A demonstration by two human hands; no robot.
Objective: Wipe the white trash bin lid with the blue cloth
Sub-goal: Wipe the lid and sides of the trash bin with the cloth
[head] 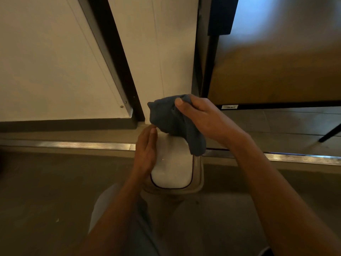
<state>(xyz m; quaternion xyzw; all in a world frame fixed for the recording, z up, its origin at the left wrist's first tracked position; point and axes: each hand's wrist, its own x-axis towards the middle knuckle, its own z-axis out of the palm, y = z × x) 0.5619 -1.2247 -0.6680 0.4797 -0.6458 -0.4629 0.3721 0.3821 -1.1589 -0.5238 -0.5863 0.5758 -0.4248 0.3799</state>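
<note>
The white trash bin lid point(171, 169) lies below me at the centre, set in a pale bin rim point(198, 174). My right hand point(204, 117) is shut on the bunched blue cloth point(171, 119), held above the lid's far end; a tail of the cloth hangs down to the lid's right edge. My left hand point(145, 150) rests flat, fingers together, along the lid's left side, holding nothing. The lid's far end is hidden by the cloth.
A white wall with a dark door frame point(118, 58) stands behind the bin. A metal floor strip point(83, 145) runs across. A brown panel point(276, 71) and a black leg point(330, 133) are at the right. My legs show at the bottom.
</note>
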